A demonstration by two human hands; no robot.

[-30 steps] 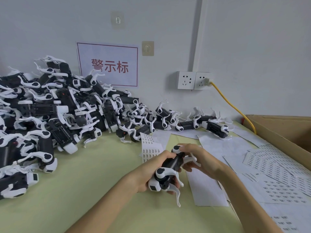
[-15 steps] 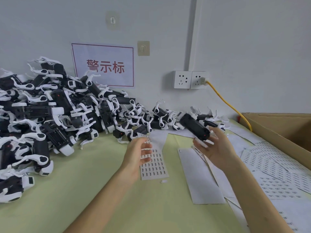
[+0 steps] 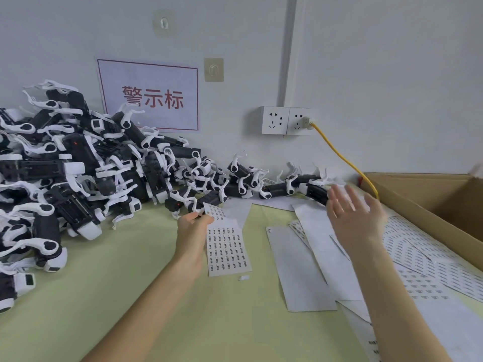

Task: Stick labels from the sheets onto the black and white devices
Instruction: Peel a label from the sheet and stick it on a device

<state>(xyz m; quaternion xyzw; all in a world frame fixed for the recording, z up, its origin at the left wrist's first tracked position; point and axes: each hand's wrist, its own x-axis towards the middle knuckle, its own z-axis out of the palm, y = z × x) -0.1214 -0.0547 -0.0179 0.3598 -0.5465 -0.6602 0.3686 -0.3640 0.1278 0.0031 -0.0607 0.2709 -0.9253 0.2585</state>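
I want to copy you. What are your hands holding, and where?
The right hand holds nothing; it is open. The left hand curls at a black and white device beside the label sheet; a grip cannot be told.

Left hand (image 3: 194, 228) at edge of device pile (image 3: 78, 173), beside label sheet (image 3: 228, 253); right hand (image 3: 352, 218), fingers (image 3: 333, 202) spread, raised near a black device (image 3: 317, 190).

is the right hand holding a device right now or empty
Empty. The right hand is open, fingers straight and spread, near the last device in the row by the wall; nothing is in its grip.
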